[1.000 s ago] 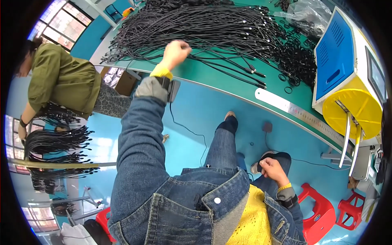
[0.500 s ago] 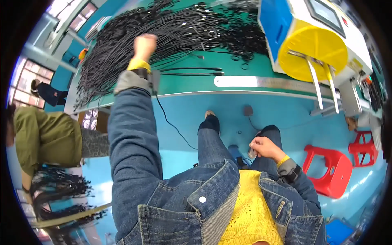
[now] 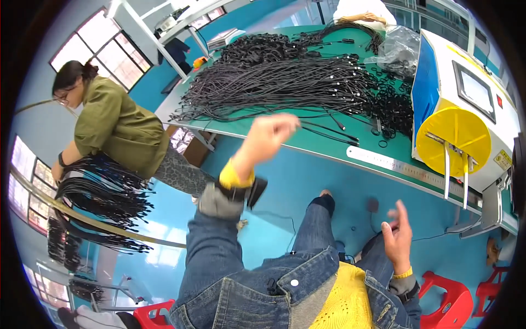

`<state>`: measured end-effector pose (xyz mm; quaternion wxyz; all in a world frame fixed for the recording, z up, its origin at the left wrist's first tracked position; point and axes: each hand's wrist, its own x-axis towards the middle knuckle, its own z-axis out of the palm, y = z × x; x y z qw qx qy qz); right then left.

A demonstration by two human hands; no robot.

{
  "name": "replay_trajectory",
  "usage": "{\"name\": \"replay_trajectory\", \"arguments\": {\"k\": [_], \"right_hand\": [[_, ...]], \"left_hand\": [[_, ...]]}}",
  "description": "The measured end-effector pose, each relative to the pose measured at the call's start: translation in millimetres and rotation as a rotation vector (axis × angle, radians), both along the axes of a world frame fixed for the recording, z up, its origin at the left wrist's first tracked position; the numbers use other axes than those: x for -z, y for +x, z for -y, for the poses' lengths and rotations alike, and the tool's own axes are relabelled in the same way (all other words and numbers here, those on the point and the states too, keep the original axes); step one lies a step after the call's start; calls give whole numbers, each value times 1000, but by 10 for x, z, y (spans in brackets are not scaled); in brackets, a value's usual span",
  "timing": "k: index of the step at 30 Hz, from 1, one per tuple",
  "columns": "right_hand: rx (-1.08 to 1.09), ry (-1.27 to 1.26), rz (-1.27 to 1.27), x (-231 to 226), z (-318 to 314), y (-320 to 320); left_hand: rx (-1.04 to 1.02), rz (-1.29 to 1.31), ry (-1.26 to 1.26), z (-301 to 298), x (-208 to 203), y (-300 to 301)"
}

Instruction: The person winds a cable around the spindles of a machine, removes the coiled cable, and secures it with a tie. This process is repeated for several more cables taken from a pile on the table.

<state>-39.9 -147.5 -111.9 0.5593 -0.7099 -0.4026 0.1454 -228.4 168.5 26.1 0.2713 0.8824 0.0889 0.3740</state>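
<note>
My left hand (image 3: pixel 269 137) is raised by the table's front edge, in front of a heap of black cables (image 3: pixel 274 85). It is blurred, and I cannot make out whether its fingers hold anything. My right hand (image 3: pixel 398 238) is above my lap with thumb and fingers apart, and nothing shows in it. Near the table edge lie a couple of separate black cables (image 3: pixel 331 135). A steel ruler (image 3: pixel 383 162) rests along that edge, to their right. Small black rings (image 3: pixel 392 107) are piled between the cables and the machine.
A white and blue machine (image 3: pixel 430 82) with a yellow disc (image 3: pixel 453 131) stands at the table's right end. On the left, a person in a green jacket (image 3: pixel 118 123) handles cables hung over a rail (image 3: pixel 109 222). Red stools (image 3: pixel 452 301) stand low right. Another person's hands (image 3: pixel 364 17) are across the table.
The view has swung left. My left hand has drawn back from over the cable heap toward the table's front edge. My right hand has risen, its fingers spreading from a pinch.
</note>
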Motion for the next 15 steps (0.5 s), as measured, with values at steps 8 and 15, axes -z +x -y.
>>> {"name": "replay_trajectory", "arguments": {"k": [8, 15], "right_hand": [[-32, 79, 615, -393, 232, 4], [117, -71, 680, -256, 909, 220]], "left_hand": [[186, -321, -434, 1473, 540, 33], [1017, -879, -1020, 2077, 544, 577]]}}
